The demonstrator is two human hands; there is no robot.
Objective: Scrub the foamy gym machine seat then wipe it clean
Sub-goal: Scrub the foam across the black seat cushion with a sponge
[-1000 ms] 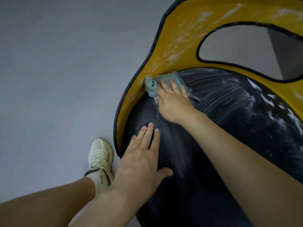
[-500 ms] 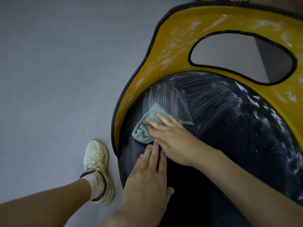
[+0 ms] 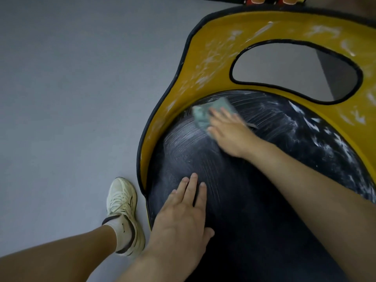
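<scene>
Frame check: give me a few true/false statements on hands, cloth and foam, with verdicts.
1. The right hand presses a green cloth onto the black seat pad. True.
2. The left hand holds the cloth. False: it rests flat on the pad, apart from the cloth.
3. White foam streaks mark the yellow frame. True.
4. The shoe stands on the seat. False: it stands on the grey floor beside it.

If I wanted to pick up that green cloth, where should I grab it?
Probably the green cloth by its free left edge, pinched from above on the yellow rim side. It lies flat on the black seat, and the right hand presses on its right part.
</scene>
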